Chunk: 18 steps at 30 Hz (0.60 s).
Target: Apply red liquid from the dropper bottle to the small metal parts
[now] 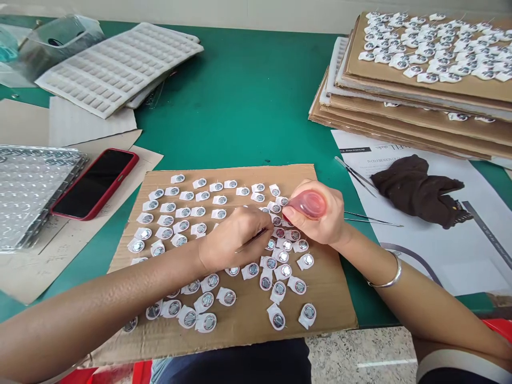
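My right hand (320, 213) is wrapped round a small translucent red squeeze bottle (311, 204), tilted with its narrow end toward the small parts. My left hand (242, 234) is closed on a thin metal tool (252, 241); its tip is hidden by the fingers. Both hands are close together above a brown cardboard sheet (248, 333). Rows of small round silver discs on white tabs (277, 316) lie on the sheet, some overlapping. Beside my right wrist are slim tweezers (374, 220), partly hidden by the hand.
More tweezers (356, 173) and a dark brown cloth (420, 186) lie on printed paper (472, 261) at right. Behind stands a stack of cardboard sheets (384, 114) bearing similar discs. A red-cased phone (96, 184), bubble-wrap pouch (36, 192), white trays (120, 66) and clear box (64, 40) are at left.
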{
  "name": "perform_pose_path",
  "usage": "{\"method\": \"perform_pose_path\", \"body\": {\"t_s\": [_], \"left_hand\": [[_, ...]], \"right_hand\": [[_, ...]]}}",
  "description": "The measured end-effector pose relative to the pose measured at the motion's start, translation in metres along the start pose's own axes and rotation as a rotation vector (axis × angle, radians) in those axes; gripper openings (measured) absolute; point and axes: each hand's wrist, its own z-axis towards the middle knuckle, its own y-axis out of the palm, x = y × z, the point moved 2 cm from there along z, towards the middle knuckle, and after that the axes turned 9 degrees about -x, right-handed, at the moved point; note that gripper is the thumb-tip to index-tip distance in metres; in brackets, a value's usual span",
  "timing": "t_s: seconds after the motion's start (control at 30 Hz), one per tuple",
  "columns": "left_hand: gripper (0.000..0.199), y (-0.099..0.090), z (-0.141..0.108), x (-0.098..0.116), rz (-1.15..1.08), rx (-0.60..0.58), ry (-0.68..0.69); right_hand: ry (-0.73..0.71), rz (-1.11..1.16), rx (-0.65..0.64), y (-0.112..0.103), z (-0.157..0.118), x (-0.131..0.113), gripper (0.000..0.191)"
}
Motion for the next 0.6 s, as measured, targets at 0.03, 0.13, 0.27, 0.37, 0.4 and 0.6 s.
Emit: {"method": "perform_pose_path", "body": {"t_s": [0.03,0.13,0.27,0.37,0.4,0.6], "left_hand": [[0.016,-0.001,0.001,0.0,-0.024,0.006,-0.012],[0.016,-0.002,0.004,-0.004,-0.104,0.005,-0.087],[0.016,-0.002,0.008,-0.011,-0.171,0.005,-0.211],[0.016,-0.002,0.008,-0.012,-0.188,0.009,-0.233],[0.016,-0.002,0.008,-0.012,-0.19,0.01,-0.234],[0.015,0.001,0.006,-0.018,-0.226,0.01,-0.264]], "right_hand": [[-0.005,-0.001,0.0,0.0,0.0,0.0,0.023],[-0.022,-0.005,0.005,0.0,0.0,-0.001,0.023],[-0.052,-0.003,0.019,0.0,0.0,-0.002,0.021],[-0.038,-0.017,0.033,-0.001,0.0,-0.003,0.021],[-0.03,-0.02,0.041,-0.002,0.0,-0.003,0.02],[0.012,0.021,0.111,-0.008,0.003,-0.006,0.016]]}}
